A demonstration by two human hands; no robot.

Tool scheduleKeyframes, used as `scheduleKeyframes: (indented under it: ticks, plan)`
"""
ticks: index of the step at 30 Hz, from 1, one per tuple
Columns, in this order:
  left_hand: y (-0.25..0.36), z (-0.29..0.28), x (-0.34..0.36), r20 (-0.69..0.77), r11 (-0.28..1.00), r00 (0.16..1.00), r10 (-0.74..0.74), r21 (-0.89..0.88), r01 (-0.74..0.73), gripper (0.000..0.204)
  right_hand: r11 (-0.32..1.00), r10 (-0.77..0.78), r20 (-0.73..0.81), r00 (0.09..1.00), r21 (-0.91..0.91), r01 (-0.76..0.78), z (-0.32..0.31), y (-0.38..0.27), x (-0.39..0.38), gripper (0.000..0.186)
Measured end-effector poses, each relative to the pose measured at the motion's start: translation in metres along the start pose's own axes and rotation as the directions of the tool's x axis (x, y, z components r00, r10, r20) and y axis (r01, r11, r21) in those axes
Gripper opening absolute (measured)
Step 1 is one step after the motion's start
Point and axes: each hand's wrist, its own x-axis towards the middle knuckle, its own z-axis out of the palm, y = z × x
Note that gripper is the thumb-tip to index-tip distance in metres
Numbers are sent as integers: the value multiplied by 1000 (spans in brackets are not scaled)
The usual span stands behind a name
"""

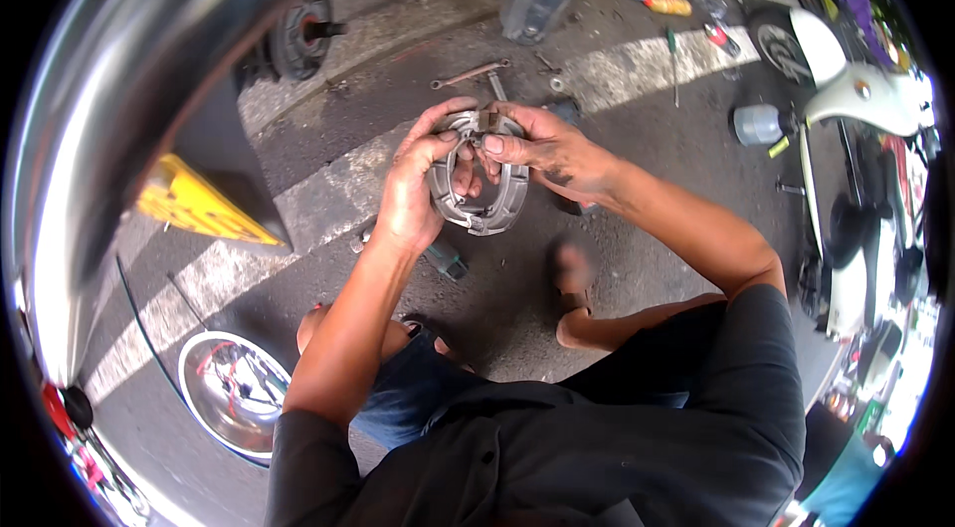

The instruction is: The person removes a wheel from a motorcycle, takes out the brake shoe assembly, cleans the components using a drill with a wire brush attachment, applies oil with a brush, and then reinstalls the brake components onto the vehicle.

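Now holding the brake shoes (479,184) up, left hand (413,189) gripping the rim, right hand (542,151) pinching the top; likely seating the spring next, needing steady pull.

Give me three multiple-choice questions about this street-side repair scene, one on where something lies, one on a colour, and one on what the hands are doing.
1. Where does the wrench lie?
A. On the pavement beyond the hands
B. In the shiny bowl
C. On the person's lap

2. What colour is the scooter at the right?
A. Red
B. White
C. Blue

3. How is the pair of brake shoes held?
A. Lying on the ground untouched
B. In the left hand alone
C. In both hands, off the ground

Answers:
1. A, the wrench rests on the asphalt near the painted white stripe, past the fingertips.
2. B, its bodywork shows white.
3. C, the left hand grips the ring's left side and the right hand pinches its top, with the road visible beneath.
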Motion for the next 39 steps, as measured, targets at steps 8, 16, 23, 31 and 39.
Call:
scheduleKeyframes:
  ticks: [8,16,23,31,39]
  plan:
    - [-58,48,34,284,972,930,-232,87,216,48,990,-137,-415,900,-36,134,-3,7,-96,33]
    - [-128,119,36,532,967,808,-251,96,237,46,960,-264,-667,697,-254,121,-4,4,-192,32]
    - [-112,135,17,507,985,844,-174,101,142,37,926,-373,-578,726,-283,251,2,0,-196,32]
    - [-89,149,-47,443,931,875,-196,365,23,39,911,-407,-514,755,-165,378,30,13,-225,48]
    - [-128,173,-87,454,955,859,-236,270,119,38,895,-442,-452,775,-164,415,39,35,-282,37]
